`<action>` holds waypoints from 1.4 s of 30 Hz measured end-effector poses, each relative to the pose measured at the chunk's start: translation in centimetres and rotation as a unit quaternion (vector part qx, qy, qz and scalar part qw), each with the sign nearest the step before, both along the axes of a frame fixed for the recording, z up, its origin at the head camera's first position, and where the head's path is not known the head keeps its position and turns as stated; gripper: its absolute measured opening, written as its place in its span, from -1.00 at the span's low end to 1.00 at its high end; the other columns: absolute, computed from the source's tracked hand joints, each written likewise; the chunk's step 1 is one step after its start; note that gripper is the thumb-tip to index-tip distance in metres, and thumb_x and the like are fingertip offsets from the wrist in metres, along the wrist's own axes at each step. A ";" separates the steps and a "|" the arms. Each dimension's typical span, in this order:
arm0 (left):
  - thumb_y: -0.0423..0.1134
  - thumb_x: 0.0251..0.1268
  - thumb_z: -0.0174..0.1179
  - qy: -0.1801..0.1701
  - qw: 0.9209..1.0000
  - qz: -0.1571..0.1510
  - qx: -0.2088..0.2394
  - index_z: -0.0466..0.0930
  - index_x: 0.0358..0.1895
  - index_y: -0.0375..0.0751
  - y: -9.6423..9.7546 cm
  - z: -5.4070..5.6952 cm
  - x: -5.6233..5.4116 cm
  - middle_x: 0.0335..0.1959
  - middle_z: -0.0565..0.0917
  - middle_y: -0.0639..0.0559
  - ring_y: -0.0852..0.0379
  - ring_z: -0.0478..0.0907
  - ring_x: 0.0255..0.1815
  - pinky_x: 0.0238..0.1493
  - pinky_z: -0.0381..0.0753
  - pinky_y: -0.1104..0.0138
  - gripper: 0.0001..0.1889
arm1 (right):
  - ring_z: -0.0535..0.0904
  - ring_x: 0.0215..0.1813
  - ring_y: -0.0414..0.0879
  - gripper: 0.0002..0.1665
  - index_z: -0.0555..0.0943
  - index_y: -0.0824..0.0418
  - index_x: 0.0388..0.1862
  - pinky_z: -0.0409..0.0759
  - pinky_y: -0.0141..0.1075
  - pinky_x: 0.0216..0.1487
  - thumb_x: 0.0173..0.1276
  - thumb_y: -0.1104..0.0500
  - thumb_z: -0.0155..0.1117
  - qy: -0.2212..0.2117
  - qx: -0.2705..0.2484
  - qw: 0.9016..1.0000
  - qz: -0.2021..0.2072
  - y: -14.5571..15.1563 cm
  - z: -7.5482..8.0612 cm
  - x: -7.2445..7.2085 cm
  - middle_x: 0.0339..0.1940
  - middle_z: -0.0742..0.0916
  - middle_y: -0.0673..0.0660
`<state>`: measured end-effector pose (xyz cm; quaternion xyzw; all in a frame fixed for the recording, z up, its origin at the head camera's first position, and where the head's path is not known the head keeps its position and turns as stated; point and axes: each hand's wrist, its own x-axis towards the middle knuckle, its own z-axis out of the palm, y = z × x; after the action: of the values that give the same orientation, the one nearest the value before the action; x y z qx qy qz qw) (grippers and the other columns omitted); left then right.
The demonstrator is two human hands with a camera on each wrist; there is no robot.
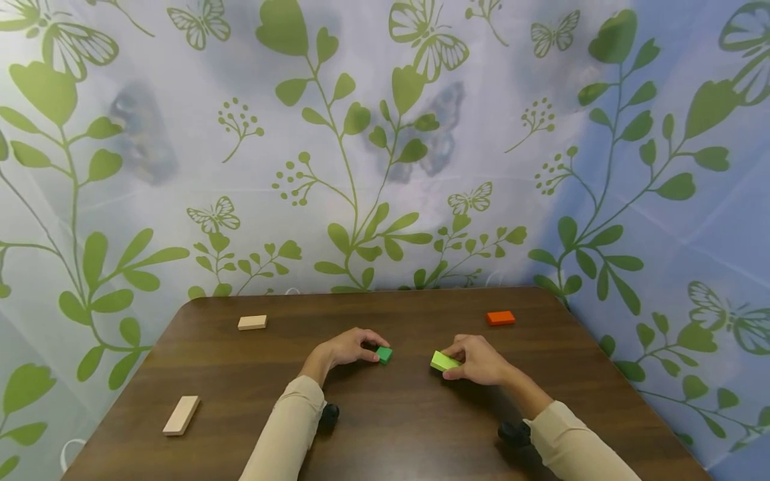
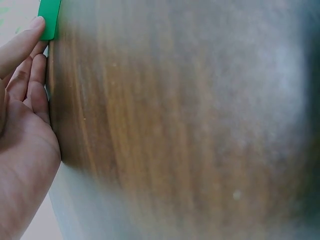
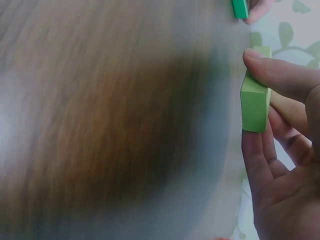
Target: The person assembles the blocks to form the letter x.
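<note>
Near the middle of the table, my left hand (image 1: 350,347) pinches a small green block (image 1: 384,355) between thumb and fingers. In the left wrist view the thumb presses against the green block (image 2: 49,20), whose upper part is cut off by the frame. To the right, my right hand (image 1: 478,361) grips a lime-green block (image 1: 444,361), slightly tilted. The right wrist view shows the thumb over the lime-green block (image 3: 255,107) with fingers behind and below it. A short gap separates the two blocks.
An orange-red block (image 1: 500,318) lies at the back right of the brown table (image 1: 385,427). One pale wooden block (image 1: 252,323) is at the back left, another pale block (image 1: 182,415) at the front left. A patterned curtain (image 1: 373,167) hangs behind the table.
</note>
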<state>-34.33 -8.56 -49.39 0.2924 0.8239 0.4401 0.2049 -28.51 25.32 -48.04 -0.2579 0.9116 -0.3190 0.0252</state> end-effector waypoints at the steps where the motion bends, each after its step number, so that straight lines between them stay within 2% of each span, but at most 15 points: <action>1: -0.39 0.40 0.34 0.001 1.000 0.000 -0.001 0.72 0.18 -0.19 0.0 0.0 0.0 0.14 0.65 0.03 -0.03 0.48 0.24 0.31 0.40 -0.04 -0.68 | 0.56 -0.28 -0.17 -0.52 0.80 0.26 0.04 0.56 -0.31 -0.27 0.16 0.10 0.67 -0.002 -0.001 1.000 0.000 -0.3 0.0 0.0 -0.35 0.61 -0.10; 19: -0.37 0.41 0.34 -0.002 1.000 -0.004 -0.001 0.72 0.19 -0.17 0.1 -0.1 0.0 0.17 0.64 0.04 -0.04 0.47 0.27 0.32 0.39 -0.03 -0.68 | 0.57 -0.30 -0.21 -0.58 0.83 0.24 -0.03 0.58 -0.32 -0.29 0.12 0.14 0.70 0.014 -0.012 1.000 0.022 -4.4 -0.7 -0.6 -0.36 0.62 -0.10; 32: -0.38 0.40 0.34 -0.014 1.000 0.002 0.005 0.73 0.18 -0.18 0.0 0.3 0.0 0.17 0.64 0.04 -0.06 0.46 0.28 0.34 0.37 -0.08 -0.68 | 0.50 -0.34 -0.23 -0.61 0.85 0.16 -0.06 0.50 -0.30 -0.33 0.13 0.08 0.70 0.033 0.034 0.999 0.025 -7.8 -1.5 -2.2 -0.40 0.58 -0.11; 42: -0.41 0.39 0.35 -0.015 1.000 0.003 0.008 0.73 0.16 -0.20 0.1 0.2 0.0 0.15 0.64 0.03 -0.05 0.47 0.26 0.32 0.38 -0.07 -0.69 | 0.54 -0.31 -0.21 -0.60 0.85 0.16 -0.08 0.54 -0.29 -0.31 0.11 0.06 0.71 0.031 0.031 0.999 0.018 -9.0 -1.6 -1.9 -0.38 0.61 -0.11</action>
<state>-34.32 -8.44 -49.18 0.2847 0.8182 0.4514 0.2136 -30.40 16.30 -49.63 -0.2833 0.9166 -0.2820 0.0107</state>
